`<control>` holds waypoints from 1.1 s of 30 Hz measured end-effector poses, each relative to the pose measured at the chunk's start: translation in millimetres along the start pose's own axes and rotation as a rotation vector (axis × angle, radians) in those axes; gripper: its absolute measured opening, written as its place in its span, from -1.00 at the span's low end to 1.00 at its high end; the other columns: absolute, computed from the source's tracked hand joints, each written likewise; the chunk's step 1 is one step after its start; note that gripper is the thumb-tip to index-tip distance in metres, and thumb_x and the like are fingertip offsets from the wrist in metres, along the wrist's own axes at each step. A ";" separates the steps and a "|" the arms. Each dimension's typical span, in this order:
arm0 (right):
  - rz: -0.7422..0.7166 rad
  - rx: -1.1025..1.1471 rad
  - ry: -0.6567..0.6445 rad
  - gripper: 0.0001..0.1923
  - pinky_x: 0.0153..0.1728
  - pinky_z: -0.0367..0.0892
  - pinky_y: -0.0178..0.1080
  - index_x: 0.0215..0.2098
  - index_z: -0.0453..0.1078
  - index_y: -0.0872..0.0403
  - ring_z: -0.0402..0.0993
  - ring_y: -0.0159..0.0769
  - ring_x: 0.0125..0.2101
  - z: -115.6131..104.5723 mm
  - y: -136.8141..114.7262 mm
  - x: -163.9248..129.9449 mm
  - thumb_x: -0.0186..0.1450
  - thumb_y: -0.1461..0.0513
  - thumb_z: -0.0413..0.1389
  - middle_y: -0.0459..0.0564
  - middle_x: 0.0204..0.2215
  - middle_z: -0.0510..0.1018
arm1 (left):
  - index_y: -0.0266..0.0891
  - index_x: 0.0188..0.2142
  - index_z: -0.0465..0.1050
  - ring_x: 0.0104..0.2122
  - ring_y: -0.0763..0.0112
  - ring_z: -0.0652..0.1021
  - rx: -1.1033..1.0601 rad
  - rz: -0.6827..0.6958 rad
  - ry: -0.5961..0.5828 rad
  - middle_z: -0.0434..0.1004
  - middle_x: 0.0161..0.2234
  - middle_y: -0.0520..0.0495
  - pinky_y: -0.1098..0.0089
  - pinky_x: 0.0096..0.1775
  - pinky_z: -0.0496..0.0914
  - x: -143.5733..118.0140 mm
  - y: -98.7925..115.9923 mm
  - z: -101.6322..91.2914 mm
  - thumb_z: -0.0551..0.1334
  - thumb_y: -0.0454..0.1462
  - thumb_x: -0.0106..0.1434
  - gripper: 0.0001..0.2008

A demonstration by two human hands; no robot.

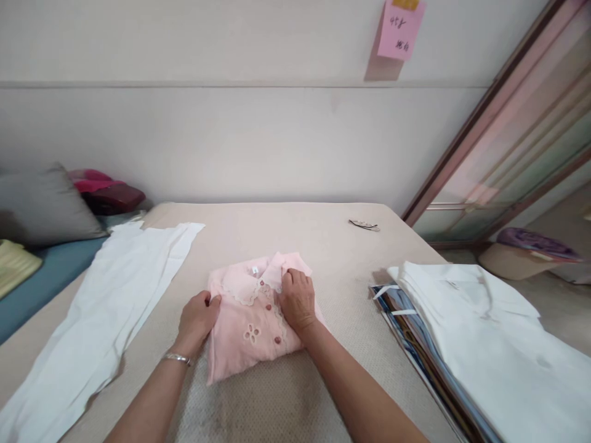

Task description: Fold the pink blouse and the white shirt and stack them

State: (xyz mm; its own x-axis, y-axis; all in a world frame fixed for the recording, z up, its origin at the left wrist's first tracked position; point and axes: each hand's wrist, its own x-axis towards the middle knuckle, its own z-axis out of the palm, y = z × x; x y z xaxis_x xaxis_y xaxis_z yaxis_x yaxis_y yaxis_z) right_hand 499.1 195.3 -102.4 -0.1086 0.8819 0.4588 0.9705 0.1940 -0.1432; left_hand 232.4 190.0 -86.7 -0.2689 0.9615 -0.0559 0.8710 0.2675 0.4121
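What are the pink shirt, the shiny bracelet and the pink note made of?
Pink shirt: matte cloth, maybe cotton, because it folds softly.
Bracelet: probably metal, polished and silvery, because it shines.
Pink note: likely paper, dull, because it's a flat sheet with handwriting.

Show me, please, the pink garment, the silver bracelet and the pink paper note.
Pink garment point(257, 317): head view, on its front, below the collar.
Silver bracelet point(176, 357): head view, on its band.
Pink paper note point(401, 32): head view, middle of the sheet.
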 end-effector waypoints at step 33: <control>0.653 0.313 -0.435 -0.65 -0.18 0.38 -0.18 -0.22 0.60 0.11 0.57 -0.09 -0.15 -4.2 54.9 61.6 0.40 0.14 -0.01 0.25 -0.19 0.64 | -0.18 -0.54 0.36 -0.46 0.33 0.44 -0.443 -0.071 0.147 0.45 -0.53 -0.02 0.37 -0.39 0.20 -3.9 8.2 -6.6 0.16 -0.05 0.20 -0.70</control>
State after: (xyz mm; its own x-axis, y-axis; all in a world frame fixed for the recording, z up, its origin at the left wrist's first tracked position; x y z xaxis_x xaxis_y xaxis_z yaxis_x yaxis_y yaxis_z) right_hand 546.6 258.5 -78.3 0.3177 0.9328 -0.1702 0.7697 -0.3585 -0.5283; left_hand 237.8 188.1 -77.1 -0.4049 0.9142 0.0179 0.5972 0.2496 0.7622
